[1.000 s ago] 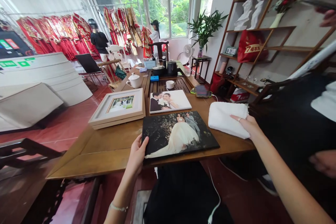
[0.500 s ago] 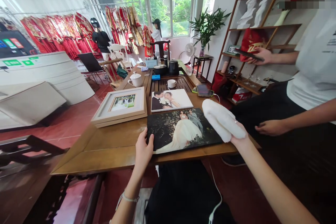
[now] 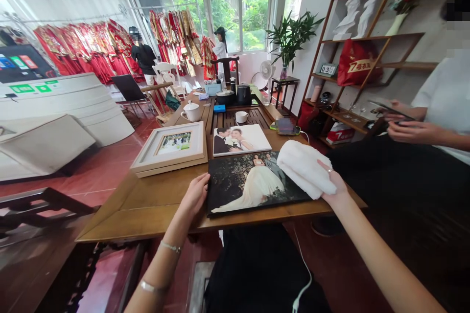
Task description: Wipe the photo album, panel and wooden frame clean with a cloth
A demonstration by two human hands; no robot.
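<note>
A dark wedding photo panel [image 3: 238, 183] lies on the wooden table's near edge, showing a couple with a long white gown. My left hand [image 3: 196, 191] is at its left edge, fingers together and closed against that side; the fingertips are partly hidden. In my right hand [image 3: 336, 187] is a folded white cloth [image 3: 306, 168], which covers the panel's right end. Behind the panel lies a lighter wedding photo panel [image 3: 253, 139]. Stacked pale wooden picture frames [image 3: 171, 149], the top one holding a small photo, rest to the left.
A lidded white cup [image 3: 191, 111], a small white cup [image 3: 241, 117], a black kettle [image 3: 243, 93] and a phone [image 3: 288, 126] on a cable stand farther back on the table [image 3: 147, 205]. At right a person [image 3: 440, 112] holds a dark flat device. Shelves [image 3: 367, 54] line that side.
My right hand has shifted the cloth slightly left over the panel. My left thumb has come off the panel's top to its edge. The person at right has brought both hands to the device.
</note>
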